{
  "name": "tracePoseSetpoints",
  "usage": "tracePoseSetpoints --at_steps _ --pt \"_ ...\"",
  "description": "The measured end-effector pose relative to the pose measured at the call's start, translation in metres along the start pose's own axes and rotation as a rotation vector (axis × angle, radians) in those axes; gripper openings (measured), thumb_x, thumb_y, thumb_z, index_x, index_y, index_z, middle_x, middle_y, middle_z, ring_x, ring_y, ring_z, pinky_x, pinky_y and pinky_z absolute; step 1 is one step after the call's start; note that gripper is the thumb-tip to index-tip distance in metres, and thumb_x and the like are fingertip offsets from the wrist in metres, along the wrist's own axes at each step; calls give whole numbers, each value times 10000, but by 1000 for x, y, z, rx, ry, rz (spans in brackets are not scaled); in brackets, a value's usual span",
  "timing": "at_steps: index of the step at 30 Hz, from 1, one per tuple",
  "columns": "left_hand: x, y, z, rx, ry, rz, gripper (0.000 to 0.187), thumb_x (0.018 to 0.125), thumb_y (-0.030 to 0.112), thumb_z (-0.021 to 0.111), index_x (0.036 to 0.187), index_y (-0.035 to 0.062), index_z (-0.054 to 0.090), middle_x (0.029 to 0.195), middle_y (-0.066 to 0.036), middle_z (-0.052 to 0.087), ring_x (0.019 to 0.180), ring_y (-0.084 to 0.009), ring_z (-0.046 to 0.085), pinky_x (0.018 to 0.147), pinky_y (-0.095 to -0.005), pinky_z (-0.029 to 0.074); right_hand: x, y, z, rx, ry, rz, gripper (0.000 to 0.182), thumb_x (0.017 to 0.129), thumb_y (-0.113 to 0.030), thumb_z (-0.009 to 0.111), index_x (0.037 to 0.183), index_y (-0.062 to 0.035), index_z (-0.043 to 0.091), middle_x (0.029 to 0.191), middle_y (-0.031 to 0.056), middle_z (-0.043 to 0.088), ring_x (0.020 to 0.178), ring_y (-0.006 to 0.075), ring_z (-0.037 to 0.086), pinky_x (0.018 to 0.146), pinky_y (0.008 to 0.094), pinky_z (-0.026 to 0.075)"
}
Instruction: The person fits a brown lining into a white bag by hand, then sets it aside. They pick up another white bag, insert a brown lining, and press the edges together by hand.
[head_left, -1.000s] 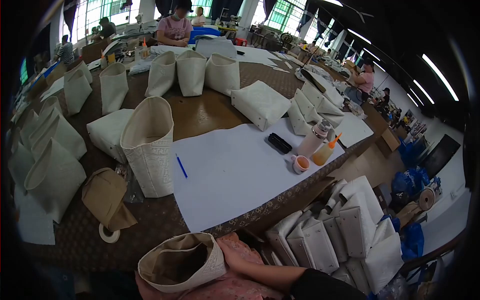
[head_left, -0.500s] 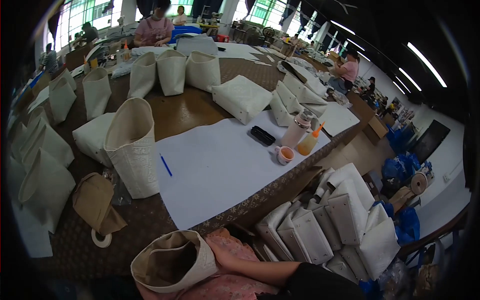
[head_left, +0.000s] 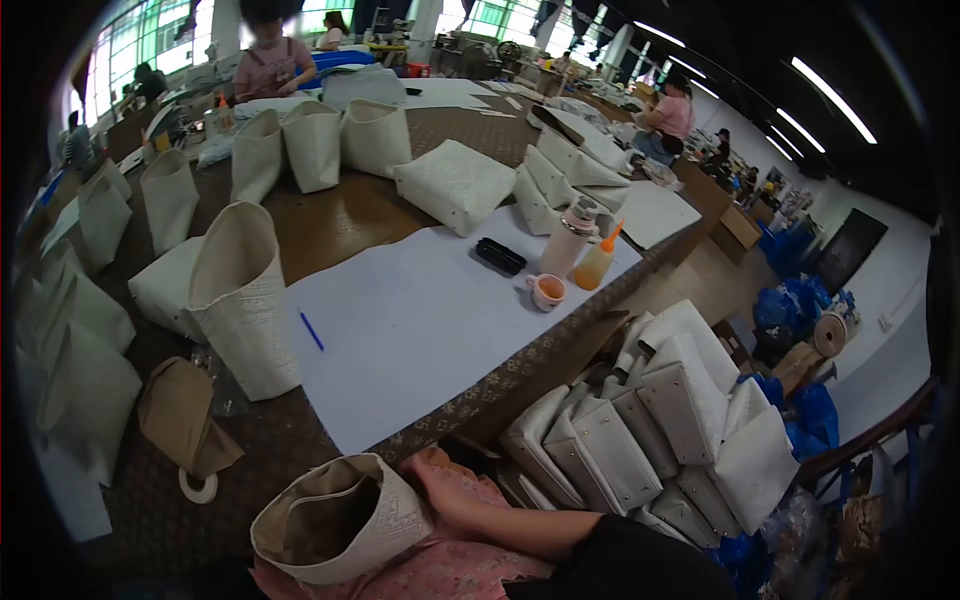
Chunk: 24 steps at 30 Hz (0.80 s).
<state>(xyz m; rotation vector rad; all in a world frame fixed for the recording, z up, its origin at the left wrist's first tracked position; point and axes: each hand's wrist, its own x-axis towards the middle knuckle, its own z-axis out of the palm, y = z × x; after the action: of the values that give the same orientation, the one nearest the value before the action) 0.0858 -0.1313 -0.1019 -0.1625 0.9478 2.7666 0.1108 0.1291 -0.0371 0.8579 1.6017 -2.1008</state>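
An off-white tote bag (head_left: pixel 400 515) with an embossed outside and a beige lining rests on my lap, its mouth tilted up and an inner zip pocket showing. My right hand (head_left: pixel 445 495) grips the bag's right side; its fingertips are partly hidden. My left hand is not visible. Beneath the bag lies a pink flowered apron (head_left: pixel 460 568). On the table ahead, a white paper sheet (head_left: pixel 400 340) carries a blue pen (head_left: pixel 312 331), a black case (head_left: pixel 500 256), a pink cup (head_left: pixel 546 292), a pink flask (head_left: pixel 567 240) and an orange-tipped glue bottle (head_left: pixel 596 262).
A tall off-white bag (head_left: pixel 245 310) stands left of the paper, with several more behind. Brown paper (head_left: pixel 180 410) and a tape roll (head_left: pixel 198 487) lie at left. Stacked bags (head_left: pixel 610 450) sit below the table's right edge. A person (head_left: pixel 275 65) works across the table.
The view has shifted, so the table things appear further left. The bag on my lap has tipped slightly, and my right hand stays at its side.
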Motion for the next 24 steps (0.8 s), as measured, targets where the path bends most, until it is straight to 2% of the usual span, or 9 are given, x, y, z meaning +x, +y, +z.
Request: tracePoseSetpoints --at_steps 5,8,13,15,17,19,20,22,24 --pt "-43 26 19 -55 117 188 451 974 218 569 1353 5 447 1304 -105 559 1233 -251 517 1042 -390 402 -12 -15 -6 -413 193 -104 427 1047 -331 372 1353 -48 465 1372 160 551 1318 290 479 1090 393 367" --pt "-60 -6 54 1087 307 571 598 1026 408 456 1470 30 323 1436 -122 463 1326 -265 449 1112 -406 348 57 89 -20 -539 1 -428 438 1041 -308 412 1383 -35 423 1390 179 528 1319 288 477 1099 402 361" --pt "-49 28 5 139 150 165 611 1056 493 290 1467 44 338 1449 -123 461 1321 -275 460 1097 -400 382 3 -2 -10 -1252 -81 -289 538 1013 -324 498 1451 -58 336 1431 152 472 1309 298 468 1108 427 361" --pt "-40 19 -53 3 -77 216 626 1055 497 283 1482 41 317 1466 -118 450 1335 -279 450 1112 -404 364 44 47 -24 366 -323 -108 820 801 -341 788 1439 -63 354 1374 163 517 1267 348 505 1072 439 396" --pt "-46 17 -58 -125 -314 256 642 1055 502 276 1498 38 296 1484 -114 439 1349 -283 440 1126 -409 345 38 42 -23 -129 -239 -245 769 842 -432 701 1436 -74 368 1393 159 501 1286 345 485 1082 469 386" --pt "-50 20 -4 460 171 170 666 1051 506 294 1515 29 263 1510 -125 412 1376 -272 410 1130 -408 340 19 33 -21 -1098 -9 -541 735 925 -615 527 1429 -96 395 1432 150 469 1325 339 445 1102 527 365" --pt "-53 22 10 457 193 162 666 1051 506 294 1515 29 263 1510 -125 412 1376 -272 410 1130 -408 340 5 25 -13 -1105 -26 -525 735 925 -615 527 1429 -96 395 1432 150 469 1325 339 445 1102 527 365" --pt "-62 23 23 1599 24 689 649 1055 472 332 1518 22 266 1538 -137 371 1405 -247 369 1142 -386 319 -18 9 5 -1143 -17 -612 625 1031 -571 274 1441 -118 405 1457 106 457 1335 313 440 1110 540 355" --pt "-54 20 -19 1234 112 440 560 1048 357 386 1485 12 322 1480 -153 408 1331 -246 430 1107 -376 352 -14 9 3 -934 -73 -556 562 1029 -488 306 1418 -101 424 1422 101 478 1308 297 458 1094 512 369"
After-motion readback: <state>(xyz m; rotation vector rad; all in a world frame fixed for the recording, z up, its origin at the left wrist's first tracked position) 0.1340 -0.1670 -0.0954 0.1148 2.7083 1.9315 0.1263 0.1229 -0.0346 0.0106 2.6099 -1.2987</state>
